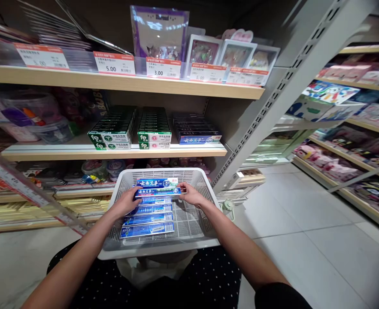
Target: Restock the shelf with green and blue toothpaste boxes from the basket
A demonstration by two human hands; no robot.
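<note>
My left hand and my right hand grip the two ends of a blue toothpaste box, the left with its fingers curled round. Another blue box with a white end shows just behind it; whether my hands hold that one too I cannot tell. Below both hands, a pale grey plastic basket rests in front of my lap. Several more blue toothpaste boxes lie in a row along its left part, side by side.
Ahead, a shelf carries green-and-white toothpaste boxes in two groups and dark blue ones. An upper shelf with price tags juts out above. A slotted metal post stands right. A green-lidded bottle is beside the basket.
</note>
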